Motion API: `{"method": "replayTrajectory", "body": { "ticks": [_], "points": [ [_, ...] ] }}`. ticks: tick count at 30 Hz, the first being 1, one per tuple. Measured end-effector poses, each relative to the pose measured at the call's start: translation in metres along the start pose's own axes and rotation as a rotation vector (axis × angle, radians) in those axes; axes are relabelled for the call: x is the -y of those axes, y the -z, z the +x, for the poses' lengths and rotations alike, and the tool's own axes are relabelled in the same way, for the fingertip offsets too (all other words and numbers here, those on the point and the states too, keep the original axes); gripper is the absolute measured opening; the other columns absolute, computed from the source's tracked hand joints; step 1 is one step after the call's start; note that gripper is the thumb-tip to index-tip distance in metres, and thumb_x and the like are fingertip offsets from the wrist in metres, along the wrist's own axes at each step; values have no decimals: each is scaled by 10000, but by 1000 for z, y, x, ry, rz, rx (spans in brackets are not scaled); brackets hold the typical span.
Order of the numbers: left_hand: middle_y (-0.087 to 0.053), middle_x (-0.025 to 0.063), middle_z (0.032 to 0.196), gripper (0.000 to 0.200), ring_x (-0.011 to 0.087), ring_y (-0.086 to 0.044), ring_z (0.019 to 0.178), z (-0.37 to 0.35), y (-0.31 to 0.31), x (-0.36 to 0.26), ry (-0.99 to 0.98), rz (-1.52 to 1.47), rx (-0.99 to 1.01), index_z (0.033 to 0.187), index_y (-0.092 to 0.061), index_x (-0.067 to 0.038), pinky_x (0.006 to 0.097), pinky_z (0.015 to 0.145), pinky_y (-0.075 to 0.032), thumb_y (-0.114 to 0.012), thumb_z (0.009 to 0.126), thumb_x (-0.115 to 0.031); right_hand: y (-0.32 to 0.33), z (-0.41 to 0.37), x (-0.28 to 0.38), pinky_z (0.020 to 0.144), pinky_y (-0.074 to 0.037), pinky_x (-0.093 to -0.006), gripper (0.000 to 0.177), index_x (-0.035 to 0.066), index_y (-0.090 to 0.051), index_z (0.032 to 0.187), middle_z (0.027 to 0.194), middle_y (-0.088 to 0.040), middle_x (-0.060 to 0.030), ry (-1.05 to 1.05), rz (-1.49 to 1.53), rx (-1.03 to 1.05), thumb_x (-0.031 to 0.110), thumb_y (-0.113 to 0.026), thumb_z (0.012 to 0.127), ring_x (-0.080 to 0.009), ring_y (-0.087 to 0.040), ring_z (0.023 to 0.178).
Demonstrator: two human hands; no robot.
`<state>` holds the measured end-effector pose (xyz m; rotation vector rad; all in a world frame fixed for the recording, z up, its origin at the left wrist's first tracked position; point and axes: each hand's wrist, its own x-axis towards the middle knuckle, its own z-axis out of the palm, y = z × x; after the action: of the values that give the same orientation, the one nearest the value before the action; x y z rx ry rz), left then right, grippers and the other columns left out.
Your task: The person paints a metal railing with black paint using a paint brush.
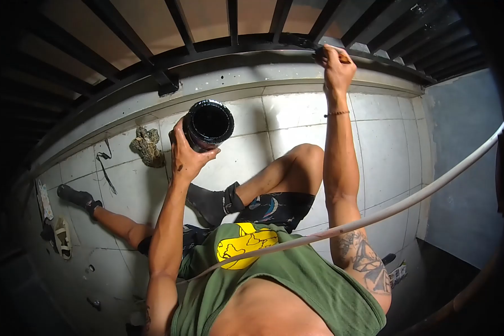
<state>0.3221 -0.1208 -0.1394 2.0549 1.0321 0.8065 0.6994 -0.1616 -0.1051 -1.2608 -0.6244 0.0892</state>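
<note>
My left hand (189, 155) is wrapped round a can (198, 141) with black paint inside and paint smeared on its rim. It holds the can above the tiled floor, its mouth facing up. My right hand (339, 68) reaches out ahead, closed on a paintbrush (345, 57) whose orange-brown handle shows between the fingers. The brush's dark end is right at the bottom rail of the black metal railing (252, 40); the bristles are mostly hidden against the dark metal.
Below the railing runs a pale ledge (243, 68) spotted with black paint. A crumpled, stained rag (147, 147) and a dark strip (105, 168) lie on the tiles to the left. A sandal (63, 238) is farther left. A pale hose or cable (397, 210) crosses diagonally before my body. A grey wall (465, 157) stands right.
</note>
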Motion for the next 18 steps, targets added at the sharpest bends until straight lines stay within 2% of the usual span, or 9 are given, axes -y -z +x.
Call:
{"method": "replayTrajectory", "body": {
  "ticks": [2,5,8,10,13,15,16,17,18],
  "points": [
    [-528,199,1206,990,361,-555,1093,-1,0,0,-5,8,2,1325,-344,-55,434,920,-464,-887,500,-133,-7,4,-5,628,-561,-265,132,-59,-645,842,761,-642,-66,-55,54,-7,69,-657,868,-114,-608,636],
    [-512,200,1217,988,364,-549,1093,-2,-1,7,-49,39,-13,1324,-345,-53,432,922,-460,-887,502,-142,-10,17,-18,639,-571,-275,134,-59,-646,846,760,-639,-67,-19,-109,37,72,-660,866,-123,-618,648],
    [-494,199,1218,1001,368,-531,1099,-2,-1,5,72,10,15,1330,-337,-62,434,931,-448,-891,502,-155,-10,17,11,634,-576,-279,142,-60,-651,837,760,-641,-74,-80,-106,83,80,-648,861,-130,-627,662],
    [-493,203,1216,1005,370,-531,1100,-2,-1,8,28,37,17,1333,-335,-67,435,931,-448,-892,501,-156,-4,11,18,627,-576,-280,148,-54,-661,832,755,-642,-64,-135,-81,116,90,-634,851,-136,-632,676],
    [-490,209,1222,1015,363,-529,1111,-2,-4,7,34,98,29,1334,-332,-50,433,945,-443,-897,496,-142,-7,17,2,557,-511,-246,135,-33,-677,786,706,-634,-26,-36,-268,-40,99,-673,812,-88,-583,626],
    [-488,208,1228,1018,360,-525,1120,-2,-5,12,-28,97,46,1331,-333,-40,429,953,-437,-899,490,-136,-20,21,11,560,-460,-222,142,-24,-676,757,681,-618,-6,-28,-294,-65,109,-679,807,-66,-543,596],
    [-490,208,1231,1013,360,-523,1123,-2,-3,9,-24,71,64,1328,-338,-39,426,960,-432,-896,487,-127,-26,24,21,544,-463,-251,182,-28,-670,733,637,-614,-27,-33,-178,-97,146,-688,783,-84,-542,573],
    [-516,169,1200,997,280,-532,1095,-1,-4,4,-26,93,44,1314,-356,-9,377,973,-421,-881,471,-106,-31,29,32,529,-465,-279,223,-32,-664,709,593,-611,-48,-36,-66,-123,182,-697,759,-101,-540,549],
    [-521,166,1193,993,279,-535,1091,-1,-3,-1,-11,100,56,1312,-358,-12,377,970,-423,-880,472,-105,-32,35,50,521,-492,-273,197,-37,-665,713,619,-621,-59,-114,158,-129,149,-681,774,-117,-566,554]
  ]
}}
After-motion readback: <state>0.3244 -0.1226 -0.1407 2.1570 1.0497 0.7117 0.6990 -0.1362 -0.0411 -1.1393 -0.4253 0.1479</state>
